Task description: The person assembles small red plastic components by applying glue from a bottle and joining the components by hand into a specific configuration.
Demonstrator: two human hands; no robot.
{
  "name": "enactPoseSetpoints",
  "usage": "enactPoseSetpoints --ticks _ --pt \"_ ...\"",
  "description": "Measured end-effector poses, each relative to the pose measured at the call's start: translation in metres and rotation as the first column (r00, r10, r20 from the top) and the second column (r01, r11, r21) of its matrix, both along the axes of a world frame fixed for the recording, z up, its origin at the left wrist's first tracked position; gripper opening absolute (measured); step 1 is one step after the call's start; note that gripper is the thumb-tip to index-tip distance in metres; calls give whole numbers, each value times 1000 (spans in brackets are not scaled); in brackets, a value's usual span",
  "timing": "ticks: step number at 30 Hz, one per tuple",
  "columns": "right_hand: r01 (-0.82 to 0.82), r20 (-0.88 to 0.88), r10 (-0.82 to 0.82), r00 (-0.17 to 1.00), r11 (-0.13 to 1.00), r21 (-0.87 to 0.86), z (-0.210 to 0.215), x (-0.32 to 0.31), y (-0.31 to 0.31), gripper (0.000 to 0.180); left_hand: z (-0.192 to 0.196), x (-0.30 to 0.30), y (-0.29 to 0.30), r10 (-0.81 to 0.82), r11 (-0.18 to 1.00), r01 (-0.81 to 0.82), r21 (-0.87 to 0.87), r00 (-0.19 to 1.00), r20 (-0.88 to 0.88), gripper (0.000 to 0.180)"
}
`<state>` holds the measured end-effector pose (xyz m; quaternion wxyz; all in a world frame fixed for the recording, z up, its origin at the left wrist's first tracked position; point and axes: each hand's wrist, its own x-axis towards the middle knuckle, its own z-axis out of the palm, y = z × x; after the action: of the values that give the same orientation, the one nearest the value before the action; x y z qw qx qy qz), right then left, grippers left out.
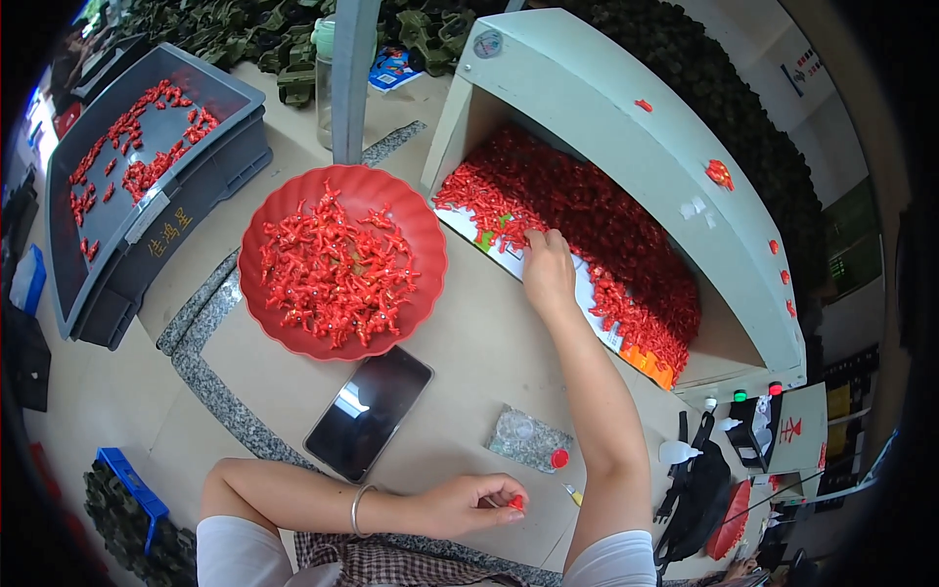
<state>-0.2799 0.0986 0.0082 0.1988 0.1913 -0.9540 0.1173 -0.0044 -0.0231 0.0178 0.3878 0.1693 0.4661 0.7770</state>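
My left hand is curled near the table's front edge, thumb and fingers pinching a small red plastic piece. My right hand reaches forward to the open box, its fingers closed at the near side of a heap of small red plastic pieces; what the fingertips grip is hidden. A scalloped red bowl to the left holds many shiny red figure-like parts. Between the bowl and my left arm lies a black smartphone. Beyond my left hand rests a small granite slab with a red cap on its corner.
The pale box fills the right back, with a printed sheet along its lower front. A grey crate with red parts stands at left. A metal post and clear bottle are behind the bowl. A black bag lies right.
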Motion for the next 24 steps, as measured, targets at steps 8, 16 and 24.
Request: enactPoseSetpoints --ticks 8,16,24 --pt "-130 -36 125 991 976 -175 3 -13 -3 21 3 3 -2 -26 1000 26 4 1000 1 23" --pt "-129 -84 121 989 986 -106 2 -89 -23 33 3 2 -1 -20 1000 20 18 1000 -7 24" --pt "-268 67 272 960 962 -60 24 -92 -44 27 10 4 -1 62 998 -62 34 998 8 22"
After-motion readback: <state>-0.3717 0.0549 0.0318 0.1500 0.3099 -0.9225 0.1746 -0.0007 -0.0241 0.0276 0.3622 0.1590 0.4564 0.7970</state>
